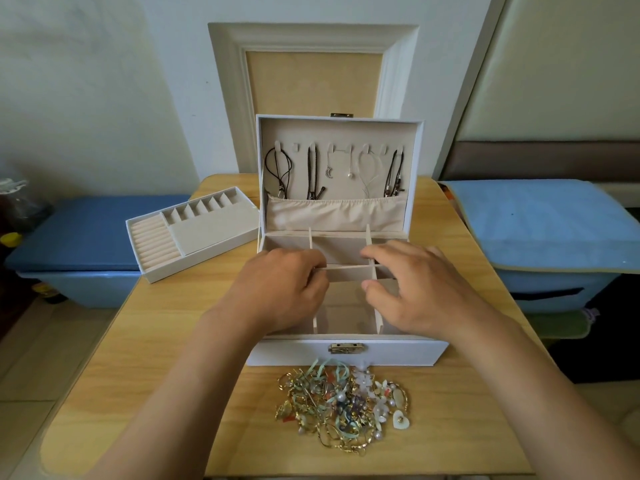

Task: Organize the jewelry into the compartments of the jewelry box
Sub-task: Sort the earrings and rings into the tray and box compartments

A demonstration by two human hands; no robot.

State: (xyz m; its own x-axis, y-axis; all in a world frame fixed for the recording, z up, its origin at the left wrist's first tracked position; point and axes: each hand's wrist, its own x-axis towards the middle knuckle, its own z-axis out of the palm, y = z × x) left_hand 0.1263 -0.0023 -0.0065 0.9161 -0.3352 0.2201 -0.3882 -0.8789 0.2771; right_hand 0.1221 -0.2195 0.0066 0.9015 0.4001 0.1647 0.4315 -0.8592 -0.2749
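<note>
Tabletop (156, 341); jewelry pile (343, 403) nearside of right hand (426, 289)

Single head-worn wide-angle view, live: looks forward and down across tabletop (156, 341) from near edge, close over jewelry box (346, 355), wall (104, 98) beyond far edge.

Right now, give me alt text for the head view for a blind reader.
The left hand and right hand pinch the dividers inside an open white jewelry box on a wooden table. Tangled jewelry lies in front, a tray sits beside it, necklaces hang in the lid.
</note>
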